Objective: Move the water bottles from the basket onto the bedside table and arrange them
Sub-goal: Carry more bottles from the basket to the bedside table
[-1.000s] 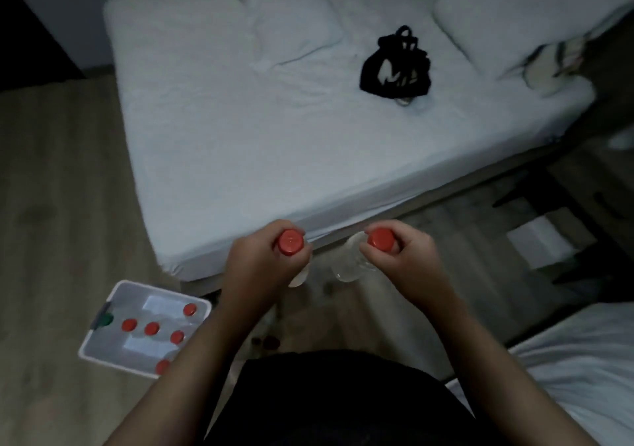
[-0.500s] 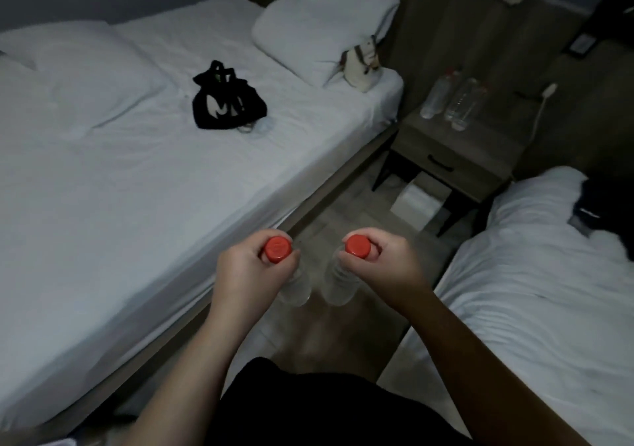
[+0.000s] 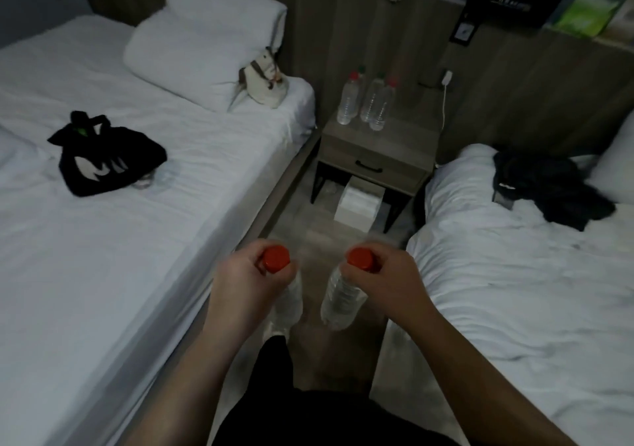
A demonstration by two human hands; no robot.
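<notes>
Gripping a bottle by its red-capped neck in each of your hands: left hand [image 3: 247,282] curls round the left bottle [image 3: 291,303], right hand [image 3: 386,284] round the right bottle [image 3: 341,303], both dangling over the floor [image 3: 317,229] at 6 o'clock. At 12 o'clock the desk [image 3: 406,135] carries a cluster of bottles [image 3: 368,104], standing upright.

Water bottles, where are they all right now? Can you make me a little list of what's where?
left hand: grips the left bottle just under its red cap
right hand: grips the right bottle the same way
bedside table: ahead, between the left bed and the right bed
standing bottles: a few, upright, close together on the table
black bag: on the left bed
</notes>
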